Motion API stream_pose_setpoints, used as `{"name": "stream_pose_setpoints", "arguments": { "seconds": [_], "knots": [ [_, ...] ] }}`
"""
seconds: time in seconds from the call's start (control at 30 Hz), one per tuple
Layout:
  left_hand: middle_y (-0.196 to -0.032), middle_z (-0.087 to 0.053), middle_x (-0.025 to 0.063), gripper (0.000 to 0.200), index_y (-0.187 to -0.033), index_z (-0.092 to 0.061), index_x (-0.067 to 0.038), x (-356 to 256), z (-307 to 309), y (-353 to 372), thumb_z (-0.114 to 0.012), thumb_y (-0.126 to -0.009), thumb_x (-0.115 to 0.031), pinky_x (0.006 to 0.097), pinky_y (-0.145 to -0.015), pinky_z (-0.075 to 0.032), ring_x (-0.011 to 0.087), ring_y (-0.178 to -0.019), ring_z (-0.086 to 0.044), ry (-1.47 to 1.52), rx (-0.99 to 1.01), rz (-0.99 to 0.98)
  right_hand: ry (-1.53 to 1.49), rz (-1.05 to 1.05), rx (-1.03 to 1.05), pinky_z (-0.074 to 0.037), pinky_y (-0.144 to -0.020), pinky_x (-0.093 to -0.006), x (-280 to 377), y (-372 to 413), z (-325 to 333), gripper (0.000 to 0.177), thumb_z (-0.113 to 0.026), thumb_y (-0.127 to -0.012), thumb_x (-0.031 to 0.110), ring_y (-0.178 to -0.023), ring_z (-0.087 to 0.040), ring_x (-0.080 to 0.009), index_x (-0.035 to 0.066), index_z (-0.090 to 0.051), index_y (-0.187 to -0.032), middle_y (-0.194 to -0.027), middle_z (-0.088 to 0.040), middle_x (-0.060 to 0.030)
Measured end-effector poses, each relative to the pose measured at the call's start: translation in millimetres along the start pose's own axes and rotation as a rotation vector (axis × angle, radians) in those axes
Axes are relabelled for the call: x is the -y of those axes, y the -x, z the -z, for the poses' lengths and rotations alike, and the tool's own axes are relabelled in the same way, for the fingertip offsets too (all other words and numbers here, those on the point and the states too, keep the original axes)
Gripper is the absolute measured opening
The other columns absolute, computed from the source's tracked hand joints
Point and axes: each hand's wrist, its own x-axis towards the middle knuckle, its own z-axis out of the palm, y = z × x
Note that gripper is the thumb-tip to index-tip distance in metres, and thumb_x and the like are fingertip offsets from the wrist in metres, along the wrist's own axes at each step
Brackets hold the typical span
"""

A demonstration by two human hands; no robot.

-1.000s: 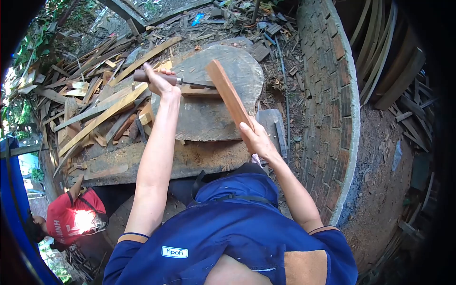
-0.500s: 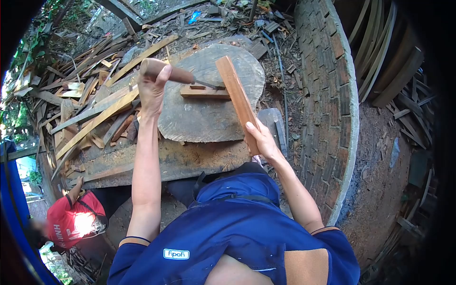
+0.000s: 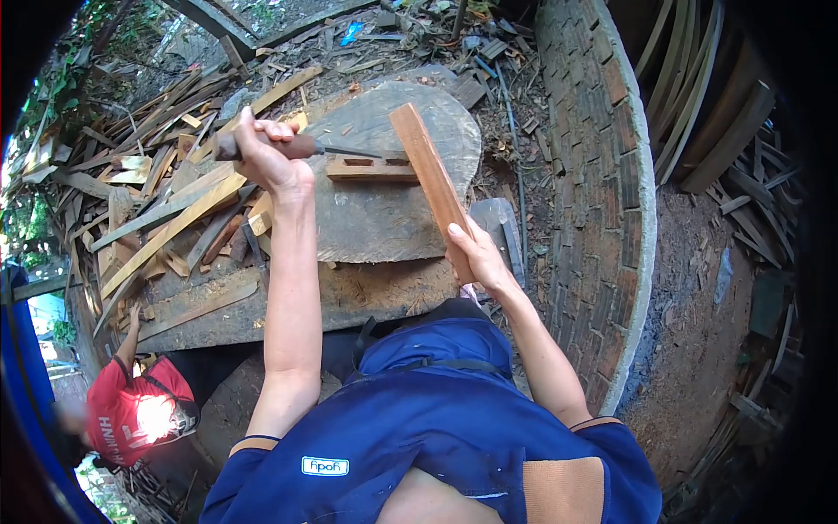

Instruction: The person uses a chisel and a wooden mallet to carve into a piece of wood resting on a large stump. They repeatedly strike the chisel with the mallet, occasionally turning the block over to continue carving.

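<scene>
My left hand (image 3: 276, 166) is closed around the wooden handle of a chisel (image 3: 302, 147). The chisel's thin metal blade points right, its tip over the far edge of a small wooden block (image 3: 371, 174); whether it touches cannot be told. Two rectangular slots are cut into the block's top. Beneath the block is a broad round wood slab (image 3: 375, 223). In my right hand (image 3: 476, 256), gripped near its lower end, is a flat reddish-brown wooden bar (image 3: 428, 162). The bar slants up and left, its middle overlapping the block's right end from this view.
Scrap wood (image 3: 166, 188) is heaped to the left, with long strips leaning toward the slab. A curved brick wall (image 3: 594, 201) closes off the right side. A person in a red shirt (image 3: 135, 406) is at lower left, one hand on the bench's edge.
My left hand has drawn the chisel to the left, its blade tip away from the right slot, and the hand has turned with fingers now curled over the handle. My right hand is nearly still.
</scene>
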Motion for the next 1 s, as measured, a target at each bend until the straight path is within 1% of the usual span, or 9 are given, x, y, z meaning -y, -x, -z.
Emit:
{"name": "stream_pose_setpoints", "arguments": {
  "seconds": [0.4, 0.47, 0.57, 0.6, 0.67, 0.7, 0.83, 0.93, 1.0],
  "knots": [
    [-0.056, -0.052, -0.0006, 0.022, -0.076, -0.054, -0.009, 26.1, -17.3, 23.7, -0.067, -0.092, -0.016, 0.029, -0.052, -0.049, 0.0088, -0.049, -0.051, -0.136, -0.093, -0.015, 0.044, 0.033, -0.007, -0.045, -0.048, -0.0299, -3.2, -1.5, -0.1, 0.053, -0.051, -0.096, 0.048, -0.063, -0.053, -0.0147, 0.007, -0.048, -0.13, -0.083, -0.051, -0.0059],
    [-0.063, -0.055, 0.0002, 0.017, -0.086, -0.055, -0.007, 30.5, -7.9, 18.5, -0.069, -0.091, -0.015, 0.0273, -0.057, -0.05, 0.0093, -0.054, -0.054, -0.18, -0.074, -0.014, 0.056, 0.021, -0.005, -0.046, -0.048, -0.0298, -0.5, 1.4, -0.7, 0.053, -0.051, -0.096, 0.048, -0.063, -0.053, -0.0146, 0.007, -0.048, -0.13, -0.083, -0.051, -0.006],
    [-0.082, -0.057, 0.0032, 0.032, -0.114, -0.049, -0.007, 29.8, -2.5, 14.6, -0.07, -0.091, -0.017, 0.0306, -0.072, -0.051, 0.0108, -0.073, -0.056, -0.263, 0.232, -0.011, 0.036, 0.008, -0.02, -0.046, -0.048, -0.0299, 0.4, 2.1, -1.1, 0.053, -0.051, -0.096, 0.048, -0.063, -0.053, -0.0146, 0.007, -0.048, -0.13, -0.084, -0.051, -0.0063],
    [-0.082, -0.057, 0.0032, 0.032, -0.114, -0.049, -0.007, 24.8, -0.3, 14.7, -0.07, -0.091, -0.017, 0.0306, -0.072, -0.051, 0.0108, -0.073, -0.056, -0.262, 0.23, -0.01, 0.027, 0.006, -0.018, -0.046, -0.048, -0.0281, -2.3, 1.0, -0.7, 0.054, -0.052, -0.097, 0.046, -0.06, -0.053, -0.0128, 0.008, -0.046, -0.134, -0.082, -0.051, -0.0049],
    [-0.076, -0.058, 0.0021, 0.026, -0.103, -0.056, -0.005, 13.1, 5.0, 11.5, -0.074, -0.088, -0.014, 0.0318, -0.071, -0.051, 0.0137, -0.068, -0.06, -0.292, 0.634, 0.174, 0.018, 0.006, -0.009, -0.046, -0.048, -0.0263, -2.9, 0.1, -1.0, 0.055, -0.054, -0.097, 0.045, -0.057, -0.053, -0.011, 0.009, -0.044, -0.137, -0.079, -0.051, -0.0034],
    [-0.076, -0.059, 0.0019, 0.02, -0.097, -0.058, -0.006, 11.6, 10.8, 8.7, -0.074, -0.088, -0.014, 0.034, -0.073, -0.052, 0.0134, -0.07, -0.06, -0.363, 0.657, 0.192, 0.018, 0.008, -0.011, -0.046, -0.048, -0.0264, -1.9, 0.5, -1.2, 0.055, -0.054, -0.097, 0.045, -0.057, -0.053, -0.011, 0.009, -0.044, -0.137, -0.079, -0.051, -0.0035],
    [-0.074, -0.061, 0.002, 0.018, -0.088, -0.059, -0.007, 30.7, 17.8, 8.5, -0.076, -0.086, -0.015, 0.0345, -0.069, -0.053, 0.0138, -0.066, -0.061, -0.138, 0.464, 0.129, 0.016, 0.027, -0.022, -0.046, -0.048, -0.0262, -8.7, -2.9, -1.0, 0.054, -0.054, -0.097, 0.045, -0.058, -0.053, -0.0112, 0.01, -0.044, -0.137, -0.079, -0.051, -0.0037],
    [-0.072, -0.054, 0.0014, 0.015, -0.087, -0.054, -0.009, 33.2, 8.2, 20.0, -0.068, -0.091, -0.01, 0.0352, -0.075, -0.051, 0.0137, -0.069, -0.055, -0.263, 0.453, 0.066, 0.085, 0.118, -0.059, -0.046, -0.046, -0.0265, -3.5, -5.5, -2.1, 0.055, -0.054, -0.096, 0.046, -0.057, -0.053, -0.0112, 0.007, -0.046, -0.135, -0.077, -0.052, -0.004],
    [-0.068, -0.055, 0.0013, 0.015, -0.085, -0.055, -0.008, 36.5, -2.9, 31.0, -0.068, -0.091, -0.01, 0.0329, -0.067, -0.052, 0.0133, -0.063, -0.057, -0.283, 0.454, 0.037, 0.215, 0.002, -0.005, -0.048, -0.049, -0.0301, 23.5, -9.1, 8.0, 0.057, -0.049, -0.096, 0.045, -0.066, -0.056, -0.0146, 0.002, -0.046, -0.135, -0.083, -0.055, -0.0083]
  ]
}}
